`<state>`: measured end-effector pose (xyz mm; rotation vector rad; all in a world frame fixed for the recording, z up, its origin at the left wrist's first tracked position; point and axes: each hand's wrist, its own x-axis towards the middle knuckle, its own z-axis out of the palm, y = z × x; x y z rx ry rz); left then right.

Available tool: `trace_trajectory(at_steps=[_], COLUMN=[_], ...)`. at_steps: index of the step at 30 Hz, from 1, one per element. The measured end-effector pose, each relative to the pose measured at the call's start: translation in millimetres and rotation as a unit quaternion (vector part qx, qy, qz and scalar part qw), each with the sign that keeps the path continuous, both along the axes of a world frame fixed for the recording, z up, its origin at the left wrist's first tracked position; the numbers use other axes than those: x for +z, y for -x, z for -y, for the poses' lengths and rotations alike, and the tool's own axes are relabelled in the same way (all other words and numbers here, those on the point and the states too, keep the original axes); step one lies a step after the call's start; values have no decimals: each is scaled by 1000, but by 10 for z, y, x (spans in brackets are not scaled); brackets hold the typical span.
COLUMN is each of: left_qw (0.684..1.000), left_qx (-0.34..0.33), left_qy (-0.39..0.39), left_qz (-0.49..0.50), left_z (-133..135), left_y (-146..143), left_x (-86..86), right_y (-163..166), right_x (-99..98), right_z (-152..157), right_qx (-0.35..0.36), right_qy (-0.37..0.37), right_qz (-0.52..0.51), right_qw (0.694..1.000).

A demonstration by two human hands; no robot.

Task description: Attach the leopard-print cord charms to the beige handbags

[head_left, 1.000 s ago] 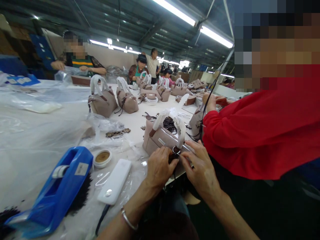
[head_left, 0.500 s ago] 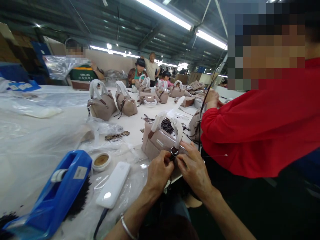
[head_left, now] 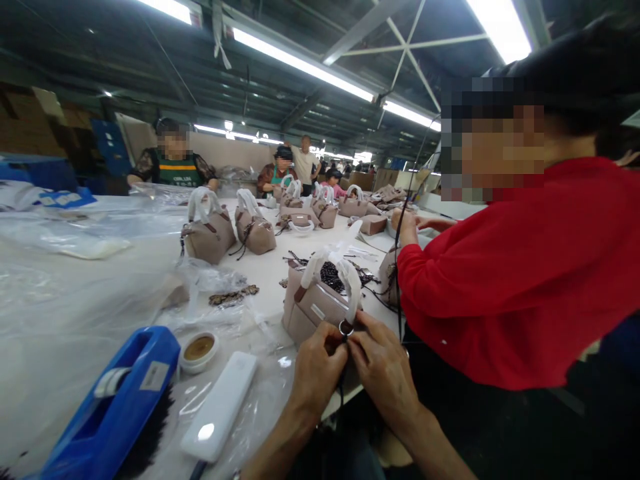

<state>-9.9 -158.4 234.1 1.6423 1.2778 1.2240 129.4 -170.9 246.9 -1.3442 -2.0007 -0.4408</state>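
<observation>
A taupe handbag (head_left: 311, 311) stands at the near table edge, its handles (head_left: 354, 283) wrapped in white film. A metal ring (head_left: 345, 328) hangs at the base of one handle. Just below the ring, my left hand (head_left: 316, 367) is closed in a pinch on a dark cord (head_left: 341, 390), whose end dangles beneath. My right hand (head_left: 384, 363) pinches at the same spot from the other side, its fingers against the bag. The exact knot or loop between the fingertips is hidden.
At left lie a blue tape dispenser (head_left: 117, 407), a small round tub (head_left: 199, 352) and a white power bank (head_left: 220, 407) on clear plastic. Dark beaded cords (head_left: 333, 277) lie behind the bag. More handbags (head_left: 207, 235) stand farther back. A co-worker in red (head_left: 500, 267) sits close at right.
My view has tilted upward, so the table sits lower in it. My fingertips have drawn closer together below the ring. Across the table, a person has lowered a plastic sheet.
</observation>
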Motion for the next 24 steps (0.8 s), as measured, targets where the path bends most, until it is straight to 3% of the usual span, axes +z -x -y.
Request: trace_trajectory(at_steps=[5,10,16,24], left_qw=[993,994,989,933], left_qx=[-52,-24,32,58], left_qy=[29,-33,-136,-266], left_qz=[98,102,-39,-237], left_z=[-2,-28,-74,-107], left_y=[33,-15,-35,41], left_x=[-24,-125,-202,-200], right_y=[20,32,50,52], right_x=[-20,-37,-13,-10], right_z=[6,0,12,0], right_qx=[-2,-6,-5,23], right_qy=[-10,12,25,42], right_qz=[-17,-15,-19,-35], right_qw=[1000,1000,999,998])
